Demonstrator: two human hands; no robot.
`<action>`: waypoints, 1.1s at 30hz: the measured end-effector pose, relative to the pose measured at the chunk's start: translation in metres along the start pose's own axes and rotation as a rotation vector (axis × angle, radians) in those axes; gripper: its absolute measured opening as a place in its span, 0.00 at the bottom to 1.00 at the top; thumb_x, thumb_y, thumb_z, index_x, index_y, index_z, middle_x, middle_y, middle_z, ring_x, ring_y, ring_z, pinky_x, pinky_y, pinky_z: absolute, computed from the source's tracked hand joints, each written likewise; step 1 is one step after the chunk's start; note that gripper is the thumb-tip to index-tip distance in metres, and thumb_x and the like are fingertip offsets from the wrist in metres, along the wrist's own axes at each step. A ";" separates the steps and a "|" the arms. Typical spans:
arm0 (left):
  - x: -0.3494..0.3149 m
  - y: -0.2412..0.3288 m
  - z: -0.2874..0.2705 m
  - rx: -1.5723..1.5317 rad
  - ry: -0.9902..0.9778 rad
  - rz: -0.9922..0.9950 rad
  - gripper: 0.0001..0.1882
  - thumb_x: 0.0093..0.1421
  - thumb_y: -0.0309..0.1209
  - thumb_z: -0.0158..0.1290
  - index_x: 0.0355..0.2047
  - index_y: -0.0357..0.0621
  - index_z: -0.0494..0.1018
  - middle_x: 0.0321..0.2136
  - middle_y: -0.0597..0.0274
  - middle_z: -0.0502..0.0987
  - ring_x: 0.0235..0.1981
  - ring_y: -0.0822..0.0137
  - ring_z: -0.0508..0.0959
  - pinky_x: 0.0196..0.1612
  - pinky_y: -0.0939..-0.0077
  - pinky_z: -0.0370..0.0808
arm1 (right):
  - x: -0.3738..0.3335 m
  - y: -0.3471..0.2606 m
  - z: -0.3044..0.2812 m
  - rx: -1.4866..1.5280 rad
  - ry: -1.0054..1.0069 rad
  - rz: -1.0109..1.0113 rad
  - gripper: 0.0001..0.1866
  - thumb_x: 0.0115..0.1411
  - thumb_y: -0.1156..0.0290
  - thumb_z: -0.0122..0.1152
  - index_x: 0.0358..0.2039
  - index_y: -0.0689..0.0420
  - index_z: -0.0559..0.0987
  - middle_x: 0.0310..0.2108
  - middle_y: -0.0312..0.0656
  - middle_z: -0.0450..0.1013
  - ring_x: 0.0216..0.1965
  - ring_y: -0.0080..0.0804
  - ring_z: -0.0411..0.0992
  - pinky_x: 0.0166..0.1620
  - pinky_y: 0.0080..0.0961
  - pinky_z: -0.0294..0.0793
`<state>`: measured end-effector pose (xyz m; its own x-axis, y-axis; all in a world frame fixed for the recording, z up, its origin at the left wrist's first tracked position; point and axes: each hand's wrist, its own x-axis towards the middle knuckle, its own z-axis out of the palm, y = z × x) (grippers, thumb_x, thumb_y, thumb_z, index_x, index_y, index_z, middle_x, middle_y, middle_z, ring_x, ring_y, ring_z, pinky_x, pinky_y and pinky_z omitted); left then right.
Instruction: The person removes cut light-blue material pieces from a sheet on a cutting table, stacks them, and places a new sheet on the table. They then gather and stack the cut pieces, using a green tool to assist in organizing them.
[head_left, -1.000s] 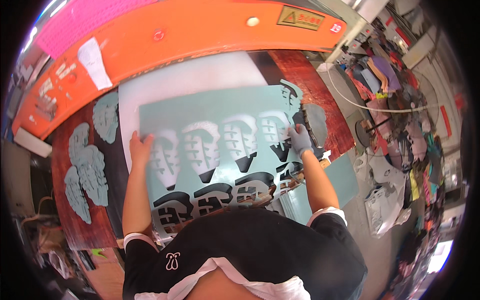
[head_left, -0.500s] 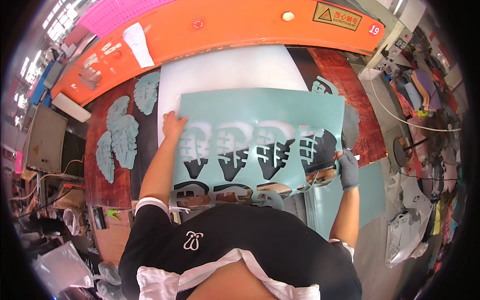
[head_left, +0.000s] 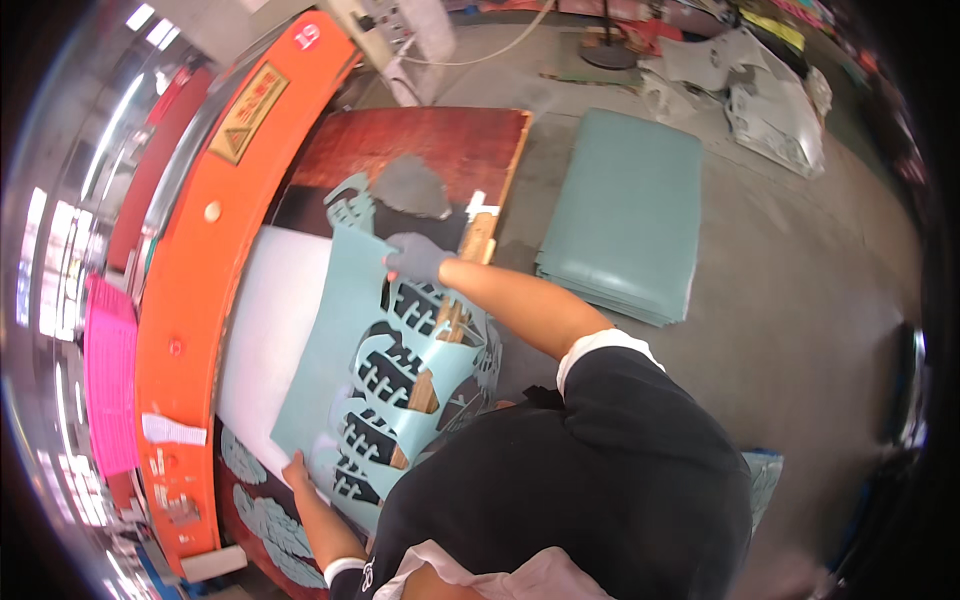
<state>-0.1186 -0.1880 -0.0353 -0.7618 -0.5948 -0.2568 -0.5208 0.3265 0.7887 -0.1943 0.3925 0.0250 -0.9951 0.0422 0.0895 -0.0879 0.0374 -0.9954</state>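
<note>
A green sheet [head_left: 318, 345] with rows of shoe-upper-shaped cutouts is held between my two hands, over a white board [head_left: 275, 320] and the front edge of the work table. My right hand [head_left: 416, 258], in a grey glove, is closed on the sheet's far corner. At the opposite end, my bare left hand [head_left: 297, 472] grips the sheet's edge, its fingers partly hidden. The sheet's cut part sags toward my body. Beside my right hand lie a green cut strip [head_left: 350, 203] and a flat grey piece [head_left: 411, 186] on the dark red table top [head_left: 440, 135].
An orange machine beam [head_left: 190, 330] runs along the table's far side. Green cut pieces [head_left: 268, 525] lie near my left arm. A stack of uncut green sheets [head_left: 630, 200] stands to the right, above the grey floor [head_left: 780, 300]. A pole base [head_left: 607, 52] stands beyond.
My view has swung to the right, bringing the whole sheet stack and more floor into sight. Both hands still hold the cut sheet, which has shifted toward my body.
</note>
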 end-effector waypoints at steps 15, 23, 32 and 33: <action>-0.241 0.202 0.123 -0.084 -1.073 0.806 0.17 0.60 0.30 0.50 0.46 0.32 0.67 0.44 0.57 0.72 0.44 0.68 0.70 0.52 0.71 0.64 | -0.351 -0.033 -0.129 0.056 0.509 0.507 0.22 0.58 0.51 0.49 0.38 0.60 0.74 0.22 0.36 0.73 0.28 0.24 0.70 0.34 0.27 0.68; -0.320 0.209 0.244 0.036 -1.594 0.924 0.14 0.61 0.29 0.48 0.44 0.33 0.68 0.39 0.59 0.73 0.41 0.73 0.70 0.49 0.76 0.64 | -0.523 -0.067 -0.021 0.061 1.211 0.552 0.24 0.60 0.54 0.46 0.43 0.64 0.72 0.23 0.41 0.73 0.30 0.28 0.73 0.38 0.28 0.70; -0.472 0.188 0.294 0.124 -1.983 0.968 0.15 0.63 0.34 0.46 0.41 0.33 0.71 0.36 0.63 0.74 0.37 0.75 0.70 0.43 0.79 0.66 | -0.690 -0.070 0.067 -0.009 1.539 0.722 0.19 0.58 0.59 0.51 0.39 0.65 0.74 0.28 0.44 0.73 0.31 0.31 0.70 0.37 0.29 0.68; -0.495 0.182 0.297 0.108 -1.981 1.029 0.15 0.63 0.34 0.47 0.40 0.33 0.71 0.34 0.65 0.74 0.35 0.76 0.69 0.41 0.80 0.66 | -0.708 -0.068 0.072 0.048 1.593 0.681 0.19 0.58 0.60 0.52 0.39 0.65 0.74 0.29 0.44 0.73 0.32 0.31 0.70 0.38 0.29 0.68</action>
<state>0.0496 0.3842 0.0696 0.0313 0.9993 -0.0212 0.2278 0.0135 0.9736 0.5132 0.2879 0.0271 0.1640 0.9018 -0.3999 0.2642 -0.4307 -0.8629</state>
